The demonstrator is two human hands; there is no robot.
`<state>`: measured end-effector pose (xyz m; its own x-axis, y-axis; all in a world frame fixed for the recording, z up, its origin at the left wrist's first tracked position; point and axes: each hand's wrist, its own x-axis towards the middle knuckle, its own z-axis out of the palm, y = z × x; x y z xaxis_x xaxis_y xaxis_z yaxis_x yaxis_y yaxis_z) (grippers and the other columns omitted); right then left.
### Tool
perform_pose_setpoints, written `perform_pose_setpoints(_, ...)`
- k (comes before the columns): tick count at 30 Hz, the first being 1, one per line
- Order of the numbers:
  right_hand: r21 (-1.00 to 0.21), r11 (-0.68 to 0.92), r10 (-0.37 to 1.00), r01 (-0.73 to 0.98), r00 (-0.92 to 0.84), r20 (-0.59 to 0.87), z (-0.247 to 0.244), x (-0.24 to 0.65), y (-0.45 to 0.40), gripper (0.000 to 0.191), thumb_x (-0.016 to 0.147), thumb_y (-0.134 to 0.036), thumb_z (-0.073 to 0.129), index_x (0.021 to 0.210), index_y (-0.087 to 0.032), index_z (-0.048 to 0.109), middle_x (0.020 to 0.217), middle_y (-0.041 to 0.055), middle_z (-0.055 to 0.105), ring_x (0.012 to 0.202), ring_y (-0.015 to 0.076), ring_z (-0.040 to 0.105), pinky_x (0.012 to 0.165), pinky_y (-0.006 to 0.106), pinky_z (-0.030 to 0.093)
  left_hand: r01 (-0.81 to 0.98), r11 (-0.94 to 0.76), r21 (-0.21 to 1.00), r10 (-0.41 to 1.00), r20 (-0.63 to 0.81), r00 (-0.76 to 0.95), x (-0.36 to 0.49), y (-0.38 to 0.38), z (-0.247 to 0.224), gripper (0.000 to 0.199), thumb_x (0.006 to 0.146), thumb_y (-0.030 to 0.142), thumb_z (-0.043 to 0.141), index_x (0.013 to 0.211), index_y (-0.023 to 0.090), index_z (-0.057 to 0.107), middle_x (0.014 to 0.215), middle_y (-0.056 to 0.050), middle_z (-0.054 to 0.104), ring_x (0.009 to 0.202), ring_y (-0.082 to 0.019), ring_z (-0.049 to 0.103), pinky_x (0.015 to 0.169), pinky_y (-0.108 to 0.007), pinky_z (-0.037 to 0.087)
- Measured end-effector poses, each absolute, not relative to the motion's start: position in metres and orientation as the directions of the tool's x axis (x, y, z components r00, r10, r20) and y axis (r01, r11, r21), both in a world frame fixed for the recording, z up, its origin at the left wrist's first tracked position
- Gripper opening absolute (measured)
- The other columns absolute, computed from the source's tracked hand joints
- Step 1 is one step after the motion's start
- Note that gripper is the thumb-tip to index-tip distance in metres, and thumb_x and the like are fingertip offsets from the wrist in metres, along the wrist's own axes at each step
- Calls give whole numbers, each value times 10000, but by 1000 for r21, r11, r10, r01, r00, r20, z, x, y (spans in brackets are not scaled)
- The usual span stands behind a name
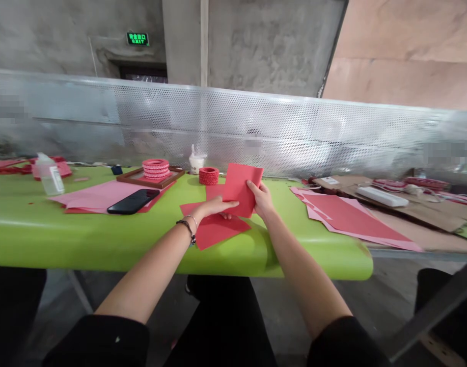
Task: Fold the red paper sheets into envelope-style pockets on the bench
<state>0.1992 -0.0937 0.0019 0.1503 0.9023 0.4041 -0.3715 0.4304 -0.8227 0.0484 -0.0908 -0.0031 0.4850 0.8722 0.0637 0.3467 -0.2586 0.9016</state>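
Observation:
A folded-looking sheet of red paper (239,186) is held up above the green table between my two hands. My right hand (261,198) grips its right edge, thumb on the near face and the other fingers mostly hidden behind. At its lower left, my left hand (214,206) pinches the paper, thumb lying across the front and fingertips showing below. Beneath my hands, more red paper (218,234) lies flat near the table's front edge. A red ring-shaped roll (209,176) stands just behind the held sheet.
Left: a black phone (133,202) on pink paper (93,196), a brown tray (132,178) with stacked pink rings (156,169), and a clear bottle (50,174). A white cup (197,162) stands behind. Right: red and pink sheets (355,216), cardboard (443,208), a white power strip (382,196).

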Motion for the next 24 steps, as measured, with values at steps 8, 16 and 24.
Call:
perform_pose_setpoints(8, -843, 395, 919, -366, 165, 359, 4, 200, -96, 287, 554, -351, 734, 770, -212, 605, 737, -13, 680, 627, 148, 622, 618, 304, 541, 394, -277, 877, 889, 78, 452, 50, -95, 2, 335, 718, 463, 598, 560, 173, 538, 458, 15, 549, 470, -138, 525, 573, -267, 416)
perform_pose_setpoints(16, -859, 386, 922, -337, 160, 352, 2, 200, -95, 308, 560, -373, 738, 785, -213, 603, 741, -1, 686, 645, 166, 636, 607, 308, 540, 347, -308, 886, 861, 104, 499, 51, -85, -5, 345, 736, 501, 567, 700, 160, 604, 520, -7, 590, 488, -153, 546, 561, -277, 421)
perform_pose_setpoints(24, -840, 439, 894, -318, 243, 376, 2, 205, -90, 301, 602, -470, 688, 735, -209, 622, 756, 15, 683, 679, 164, 632, 627, 290, 521, 326, -317, 890, 835, 99, 542, 50, -82, -6, 334, 703, 512, 597, 723, 180, 627, 598, -9, 646, 518, -164, 566, 603, -284, 431)
